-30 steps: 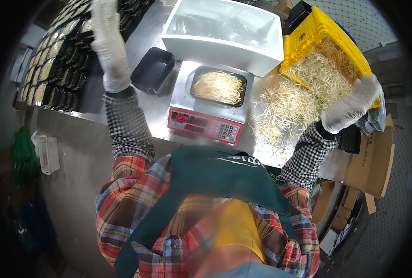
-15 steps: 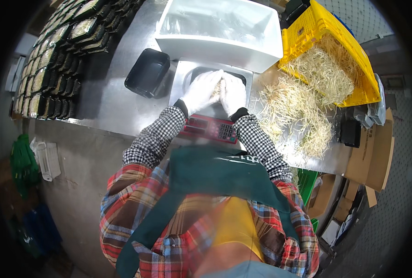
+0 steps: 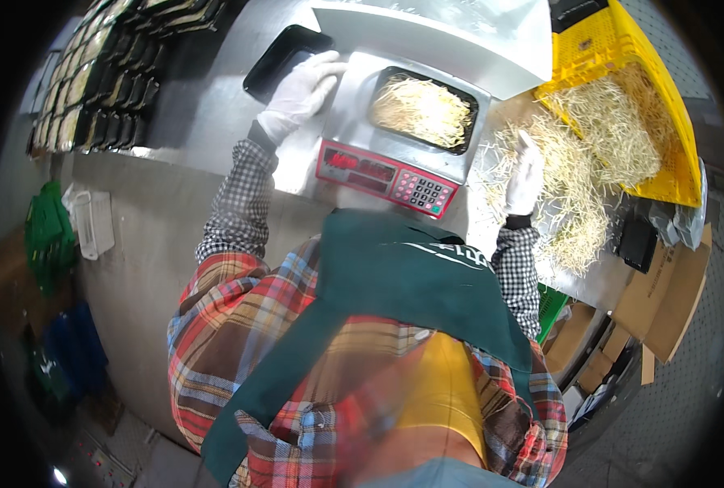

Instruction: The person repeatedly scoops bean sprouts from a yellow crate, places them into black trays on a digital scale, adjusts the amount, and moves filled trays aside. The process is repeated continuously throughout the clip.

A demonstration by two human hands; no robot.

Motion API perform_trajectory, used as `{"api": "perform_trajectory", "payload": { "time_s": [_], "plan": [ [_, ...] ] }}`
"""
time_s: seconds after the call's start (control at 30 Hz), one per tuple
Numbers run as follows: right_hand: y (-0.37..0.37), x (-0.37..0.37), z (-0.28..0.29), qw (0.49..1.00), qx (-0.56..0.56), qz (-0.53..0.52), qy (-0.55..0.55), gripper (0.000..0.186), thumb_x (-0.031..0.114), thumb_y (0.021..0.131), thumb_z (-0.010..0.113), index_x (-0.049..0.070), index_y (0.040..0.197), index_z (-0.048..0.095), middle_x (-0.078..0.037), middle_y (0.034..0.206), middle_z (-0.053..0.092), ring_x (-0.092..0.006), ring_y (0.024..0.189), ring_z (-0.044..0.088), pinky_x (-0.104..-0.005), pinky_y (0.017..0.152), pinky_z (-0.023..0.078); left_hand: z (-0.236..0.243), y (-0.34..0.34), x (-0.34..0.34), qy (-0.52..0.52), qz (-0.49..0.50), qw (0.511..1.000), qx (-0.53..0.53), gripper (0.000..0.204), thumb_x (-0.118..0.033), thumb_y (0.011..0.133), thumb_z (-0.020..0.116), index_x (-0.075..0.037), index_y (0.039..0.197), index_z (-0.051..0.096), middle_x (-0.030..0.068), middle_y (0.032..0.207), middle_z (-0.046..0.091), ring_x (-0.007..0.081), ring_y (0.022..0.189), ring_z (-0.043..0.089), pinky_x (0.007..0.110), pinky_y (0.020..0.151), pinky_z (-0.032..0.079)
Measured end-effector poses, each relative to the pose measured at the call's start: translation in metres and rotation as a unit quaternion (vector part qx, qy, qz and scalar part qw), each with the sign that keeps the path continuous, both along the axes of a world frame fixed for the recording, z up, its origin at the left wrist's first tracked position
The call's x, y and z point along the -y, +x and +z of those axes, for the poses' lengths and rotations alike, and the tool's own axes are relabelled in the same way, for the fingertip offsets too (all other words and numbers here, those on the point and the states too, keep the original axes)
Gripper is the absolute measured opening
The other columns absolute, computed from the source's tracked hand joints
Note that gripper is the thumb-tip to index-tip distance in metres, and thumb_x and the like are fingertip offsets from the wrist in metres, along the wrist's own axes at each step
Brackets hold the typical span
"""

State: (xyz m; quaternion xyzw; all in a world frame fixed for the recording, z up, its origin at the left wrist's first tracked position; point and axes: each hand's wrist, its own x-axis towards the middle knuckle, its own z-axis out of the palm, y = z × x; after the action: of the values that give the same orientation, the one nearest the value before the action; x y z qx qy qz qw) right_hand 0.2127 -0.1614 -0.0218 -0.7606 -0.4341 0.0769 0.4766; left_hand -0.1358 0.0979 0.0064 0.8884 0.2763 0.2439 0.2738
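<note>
A black tray (image 3: 463, 147) filled with pale bean sprouts (image 3: 423, 107) rests on the steel plate of a weighing scale (image 3: 354, 93), whose red panel with keys and a lit display faces me. My left hand (image 3: 301, 93), in a white glove, is at the near edge of an empty black tray (image 3: 269, 71) left of the scale. Its fingers are stretched out; whether they touch that tray I cannot tell. Right of the scale, my gloved right hand (image 3: 525, 175) hovers beside loose sprouts (image 3: 569, 175), fingers extended, with nothing seen in it.
A large white bin (image 3: 451, 41) stands behind the scale. At the right, a tipped yellow crate (image 3: 679, 138) spills sprouts onto the steel table (image 3: 191, 122). Stacked filled trays (image 3: 93, 98) occupy the far left. An open cardboard box (image 3: 663, 293) sits below the table's right end.
Both hands have left the sprouts in the tray on the scale and spread apart, left toward the empty tray, right toward the pile. The view has shifted, so the scale appears farther right.
</note>
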Motion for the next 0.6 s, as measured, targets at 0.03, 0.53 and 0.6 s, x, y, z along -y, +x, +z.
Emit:
{"api": "perform_trajectory", "payload": {
  "time_s": [0.03,0.53,0.6],
  "plan": [
    [0.003,0.010,-0.004,1.000,-0.019,-0.011,-0.012,0.037,0.020,0.105,0.036,0.003,0.127,0.060,-0.014,0.121,0.063,-0.0234,0.104,0.062,-0.0357,0.095,0.046,-0.005,-0.010,-0.004,-0.011,0.026,1.000,0.000,0.031,-0.010,0.096,0.054,-0.007,0.126,0.061,0.0185,0.133,0.056,0.0314,0.127,0.051,0.037,0.109,0.038],
    [-0.012,0.011,0.010,0.994,-0.110,-0.022,0.019,0.052,0.018,0.095,0.062,0.007,0.143,0.044,-0.016,0.133,0.054,-0.0215,0.111,0.057,-0.0350,0.095,0.048,0.010,0.098,0.059,0.087,-0.058,0.993,-0.048,0.120,-0.064,0.060,0.078,-0.007,0.152,0.028,0.0213,0.151,0.034,0.0410,0.142,0.027,0.051,0.118,0.015],
    [0.003,0.016,0.013,0.992,-0.110,-0.051,0.016,0.053,0.015,0.095,0.061,0.006,0.143,0.042,-0.016,0.132,0.055,-0.0211,0.111,0.057,-0.0342,0.095,0.047,0.006,0.110,0.056,0.027,-0.069,0.997,0.025,0.109,-0.055,0.066,0.080,-0.006,0.150,0.031,0.0198,0.150,0.036,0.0409,0.141,0.029,0.050,0.116,0.020]
  ]
}}
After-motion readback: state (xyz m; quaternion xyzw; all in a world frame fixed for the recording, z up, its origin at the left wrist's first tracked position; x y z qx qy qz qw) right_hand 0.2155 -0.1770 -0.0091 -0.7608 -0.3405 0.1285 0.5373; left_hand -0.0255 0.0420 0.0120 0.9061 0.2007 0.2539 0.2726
